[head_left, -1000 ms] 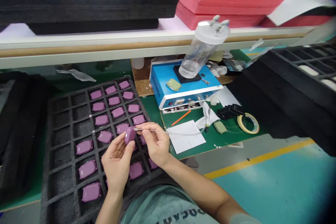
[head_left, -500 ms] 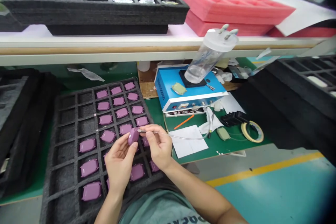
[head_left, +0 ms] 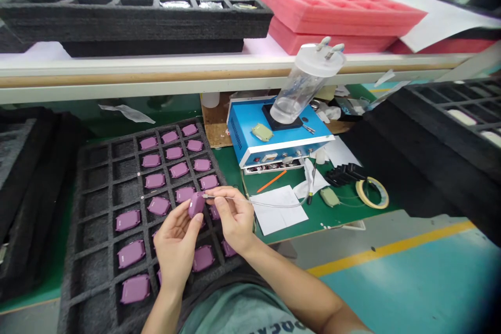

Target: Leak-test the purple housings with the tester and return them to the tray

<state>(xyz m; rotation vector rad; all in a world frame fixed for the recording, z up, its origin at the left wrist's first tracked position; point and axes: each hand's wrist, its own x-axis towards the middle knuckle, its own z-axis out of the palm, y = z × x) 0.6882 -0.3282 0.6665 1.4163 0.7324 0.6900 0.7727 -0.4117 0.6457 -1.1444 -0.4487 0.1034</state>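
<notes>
Purple watch-shaped casing (head_left: 196, 204) is pinched between the thumb and fingers of your left hand (head_left: 178, 235), held up on its edge above the black foam tray (head_left: 92, 229) in front of you. Your right hand (head_left: 237, 218) grips a thin metal-tipped nozzle (head_left: 210, 197) between thumb and forefinger, its tip at the right side of the casing; you cannot tell from this view whether it goes into an opening there. Your hands are close together, with the casing and nozzle between them.

From your right hand a clear tube (head_left: 282, 205) runs over a white sheet of paper (head_left: 277, 218) and curves up toward the front of the blue control box (head_left: 279, 152). In the tray below, more purple casings (head_left: 135, 288) lie in separate compartments, some partly hidden by your hands and forearms.

On top of the box, a transparent cylinder (head_left: 301, 83) leans to the right on a black base, with a pale green casing (head_left: 262, 132) to its left. An orange stick (head_left: 271, 181) lies just beyond the paper. Farther right on the green bench, a second green casing (head_left: 329, 197) rests near a roll of tape (head_left: 360, 197).
</notes>
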